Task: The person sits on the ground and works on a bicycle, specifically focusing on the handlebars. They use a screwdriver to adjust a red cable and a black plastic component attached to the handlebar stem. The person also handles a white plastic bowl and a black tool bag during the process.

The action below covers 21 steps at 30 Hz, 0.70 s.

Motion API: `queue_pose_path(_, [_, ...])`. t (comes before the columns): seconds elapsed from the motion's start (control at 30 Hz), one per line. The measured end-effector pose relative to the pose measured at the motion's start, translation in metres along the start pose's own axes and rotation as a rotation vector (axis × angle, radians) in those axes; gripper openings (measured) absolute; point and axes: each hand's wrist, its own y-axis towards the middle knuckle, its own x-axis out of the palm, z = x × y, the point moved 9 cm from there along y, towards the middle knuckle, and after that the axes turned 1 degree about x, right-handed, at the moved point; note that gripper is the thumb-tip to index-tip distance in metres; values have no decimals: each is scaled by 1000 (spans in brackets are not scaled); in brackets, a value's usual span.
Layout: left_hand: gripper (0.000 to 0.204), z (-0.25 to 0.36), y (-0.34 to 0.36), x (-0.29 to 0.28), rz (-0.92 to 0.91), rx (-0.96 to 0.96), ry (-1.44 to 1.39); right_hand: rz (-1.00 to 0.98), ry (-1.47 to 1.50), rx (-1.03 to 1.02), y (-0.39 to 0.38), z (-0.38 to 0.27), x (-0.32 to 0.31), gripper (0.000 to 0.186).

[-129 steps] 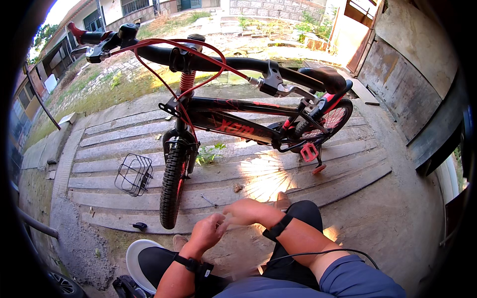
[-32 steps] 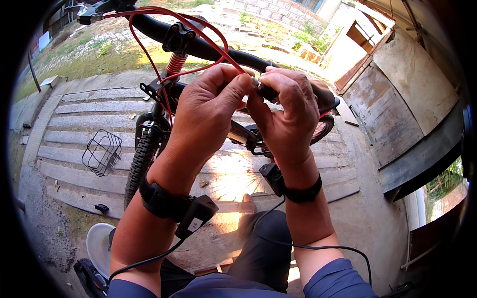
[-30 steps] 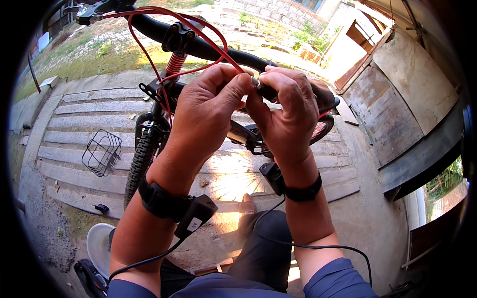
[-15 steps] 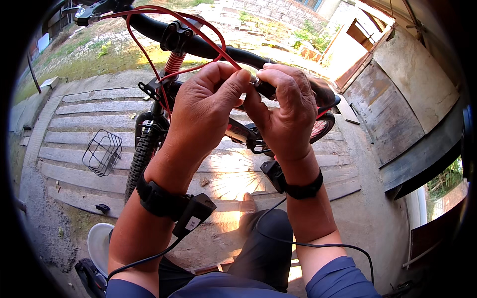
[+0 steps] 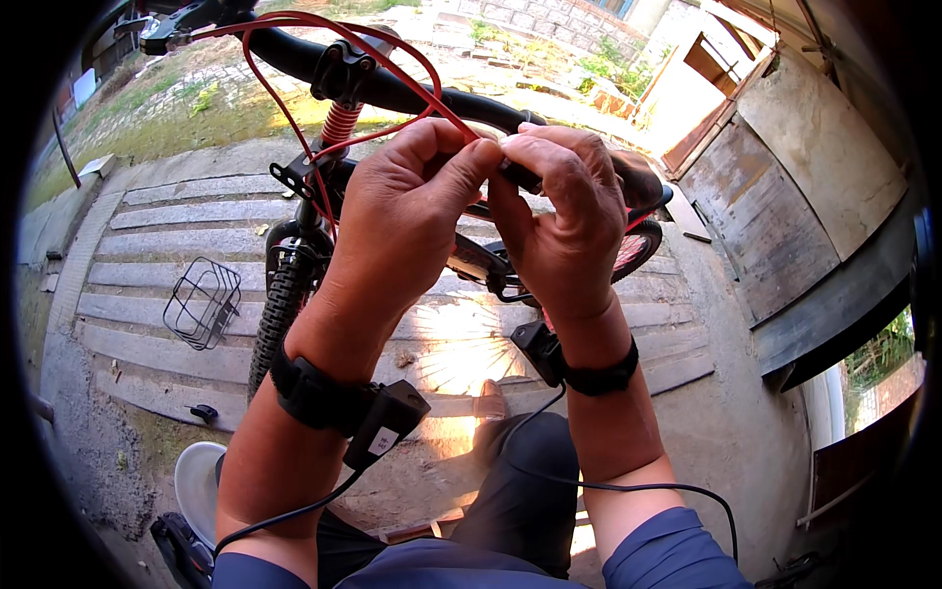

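A black-and-red bicycle stands before me. My left hand [image 5: 422,196] pinches the red brake cable [image 5: 422,88] at its lower end, beside the right part of the black handlebar [image 5: 294,59]. My right hand [image 5: 554,221] is closed on the brake lever fitting [image 5: 522,173] right beside it, with both sets of fingertips nearly meeting; the small metal end between them is mostly hidden. The red cables loop over the stem [image 5: 343,71] and down past a red spring [image 5: 343,126]. The front tyre [image 5: 275,314] is below my left forearm.
A wire basket [image 5: 201,302] and a small black part [image 5: 204,412] lie on the ridged concrete ground [image 5: 147,334]. A white round seat [image 5: 196,486] is at lower left. Weathered panels [image 5: 751,187] stand at the right, and a paved yard with weeds stretches behind the bicycle.
Both hands have risen from my lap to the handlebar and taken hold of the cable and lever fitting. Over the last second they shifted only slightly, with the handlebar moving a little up-left in view.
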Motion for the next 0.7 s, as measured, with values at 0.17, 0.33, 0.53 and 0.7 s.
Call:
queue_pose_path(0.17, [14, 0, 1, 3, -4, 21, -18, 21, 46, 53, 0, 4, -2, 30])
queue_pose_path(0.33, [13, -2, 0, 0, -24, 8, -25, 18, 71, 78, 0, 7, -3, 30])
queue_pose_path(0.53, [12, -3, 0, 1, -18, 16, -85, 8, 35, 57, 1, 5, -1, 27])
queue_pose_path(0.7, [11, -1, 1, 2, -16, 15, -93, -7, -4, 30, 2, 4, -1, 23])
